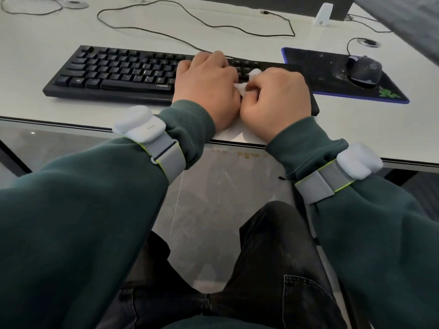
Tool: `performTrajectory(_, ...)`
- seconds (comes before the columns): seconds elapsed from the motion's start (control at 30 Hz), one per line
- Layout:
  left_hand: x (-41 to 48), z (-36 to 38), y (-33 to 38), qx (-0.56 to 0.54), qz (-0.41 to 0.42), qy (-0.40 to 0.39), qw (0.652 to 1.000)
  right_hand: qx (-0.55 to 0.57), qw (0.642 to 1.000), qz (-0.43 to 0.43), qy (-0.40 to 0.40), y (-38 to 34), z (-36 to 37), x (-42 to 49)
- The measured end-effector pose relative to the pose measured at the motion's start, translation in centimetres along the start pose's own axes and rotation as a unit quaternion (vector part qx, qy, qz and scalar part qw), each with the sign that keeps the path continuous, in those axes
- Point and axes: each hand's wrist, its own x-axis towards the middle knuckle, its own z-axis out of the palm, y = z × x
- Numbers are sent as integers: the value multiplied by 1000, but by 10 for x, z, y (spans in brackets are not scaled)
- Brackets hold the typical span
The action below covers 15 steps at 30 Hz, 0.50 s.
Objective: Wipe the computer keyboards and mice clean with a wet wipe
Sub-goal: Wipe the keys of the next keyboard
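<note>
The right hand (275, 98) is clenched, its curled fingers pinching a crumpled white wet wipe (254, 73). The left hand (206, 86) sits just beside it at 9 o'clock, knuckles up and fingers bent, and grips the wipe's other end at its thumb side. The wipe is bunched between the two hands, over the right end of a black full-size computer keyboard (114, 70), and most of it is hidden by the fingers. The keyboard stretches away from the hands toward 9 o'clock on the white surface (47, 32).

At 3 o'clock from the hands, just beside the keyboard's right end, lies a black mouse pad with a blue edge and green logo (308, 67), and a black computer mouse (364, 70) rests on its far right part. A thin black cable (190, 15) loops over the surface at 12 o'clock. Both dark green sleeves carry a grey wrist strap with a white module (139, 123).
</note>
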Motion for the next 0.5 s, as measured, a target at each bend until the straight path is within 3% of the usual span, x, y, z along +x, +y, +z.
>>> performTrajectory(0.23, -2, 1, -2, 17, 1, 9, 1000, -122, 988, 88, -24, 8, -1, 3)
performTrajectory(0.5, -2, 3, -1, 10, 17, 22, 1000, -142, 951, 187, -200, 29, -7, 29)
